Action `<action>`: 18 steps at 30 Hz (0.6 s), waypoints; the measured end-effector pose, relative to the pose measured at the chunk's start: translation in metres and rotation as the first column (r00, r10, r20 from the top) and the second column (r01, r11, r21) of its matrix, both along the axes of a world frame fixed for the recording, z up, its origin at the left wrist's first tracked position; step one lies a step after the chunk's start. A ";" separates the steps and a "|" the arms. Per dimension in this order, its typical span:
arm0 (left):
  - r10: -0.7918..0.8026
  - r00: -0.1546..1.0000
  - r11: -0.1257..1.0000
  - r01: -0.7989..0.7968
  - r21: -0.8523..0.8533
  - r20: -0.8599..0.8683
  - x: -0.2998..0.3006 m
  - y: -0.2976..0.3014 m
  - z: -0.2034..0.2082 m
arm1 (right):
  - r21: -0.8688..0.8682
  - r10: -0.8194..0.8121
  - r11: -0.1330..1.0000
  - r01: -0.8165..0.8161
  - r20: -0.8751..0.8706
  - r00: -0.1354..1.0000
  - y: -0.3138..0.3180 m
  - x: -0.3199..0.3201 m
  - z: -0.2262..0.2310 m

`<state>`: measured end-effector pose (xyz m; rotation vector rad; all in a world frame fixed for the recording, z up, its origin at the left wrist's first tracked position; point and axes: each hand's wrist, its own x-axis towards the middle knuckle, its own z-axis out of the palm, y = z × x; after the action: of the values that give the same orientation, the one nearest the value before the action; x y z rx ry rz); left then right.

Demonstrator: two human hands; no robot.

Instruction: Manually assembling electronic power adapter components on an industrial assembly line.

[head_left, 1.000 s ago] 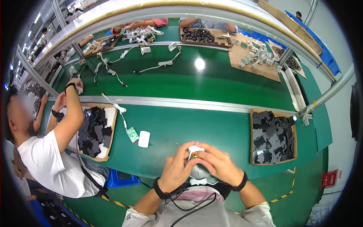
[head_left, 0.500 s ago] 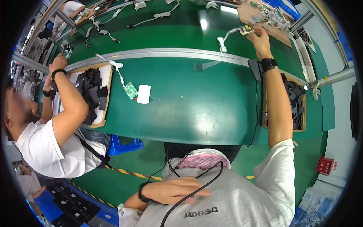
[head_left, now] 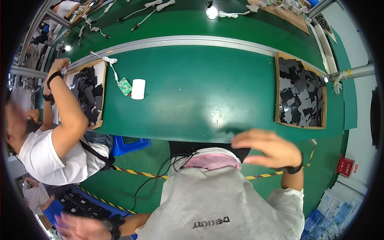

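My right hand point(head_left: 269, 149) hangs over the table's near edge at the right, open, with its fingers stretched out and nothing in them. At the lower left, beside my body, my left hand point(head_left: 82, 227) is blurred; its fingers look apart and I see nothing in it. Neither hand touches the things on the table. A green circuit board point(head_left: 125, 86) with a white cable point(head_left: 110, 60) lies on the left part of the green table. Right of it stands or lies a white housing point(head_left: 138, 89), joined by a short red wire.
Cardboard trays of black sheet pieces flank the work area, one right point(head_left: 302, 96) and one left point(head_left: 86, 94). A metal rail point(head_left: 180, 41) divides off a far green surface with white cables point(head_left: 234, 15). A co-worker point(head_left: 52, 148) sits left by a blue stool point(head_left: 130, 145).
My right hand has let go of the board with a white cable on the far surface and come back to the near edge. My left hand has moved from my chest to the lower left.
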<state>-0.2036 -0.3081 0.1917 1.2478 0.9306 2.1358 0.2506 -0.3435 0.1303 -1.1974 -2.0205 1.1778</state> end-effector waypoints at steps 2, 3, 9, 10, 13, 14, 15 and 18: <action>-0.036 0.996 0.999 0.034 -0.030 -0.086 -0.017 0.009 0.005 | -0.166 0.058 0.983 -0.081 -0.138 0.989 -0.018 -0.016 -0.019; -0.054 0.990 0.998 0.048 -0.050 -0.127 -0.030 0.011 0.008 | -0.173 0.062 0.981 -0.085 -0.138 0.989 -0.028 -0.026 -0.029; -0.135 0.929 0.988 0.099 -0.120 -0.345 -0.100 0.033 0.016 | -0.227 -0.044 0.974 0.031 -0.053 0.998 -0.059 -0.041 -0.072; -0.156 0.909 0.985 0.113 -0.131 -0.388 -0.101 0.044 0.023 | -0.239 -0.084 0.968 0.072 -0.039 0.996 -0.057 -0.046 -0.073; -0.200 0.832 0.977 0.133 -0.166 -0.517 -0.044 0.063 0.036 | -0.045 -0.091 0.995 0.084 -0.203 0.975 -0.036 -0.088 -0.075; -0.236 0.795 0.970 0.155 -0.189 -0.558 -0.105 0.058 0.053 | -0.029 -0.094 0.996 0.090 -0.240 0.966 -0.030 -0.106 -0.069; -0.267 0.756 0.962 0.172 -0.212 -0.597 -0.177 0.058 0.061 | -0.012 -0.092 0.996 0.093 -0.277 0.956 -0.022 -0.127 -0.062; -0.288 0.656 0.956 0.156 -0.248 -0.698 -0.102 0.048 0.068 | 0.167 0.010 0.985 0.041 -0.291 0.957 0.005 -0.191 -0.089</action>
<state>-0.3052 -0.2604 0.2595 2.0612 1.1497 1.2970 0.0591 -0.3386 0.0408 -0.8964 -1.8436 1.0774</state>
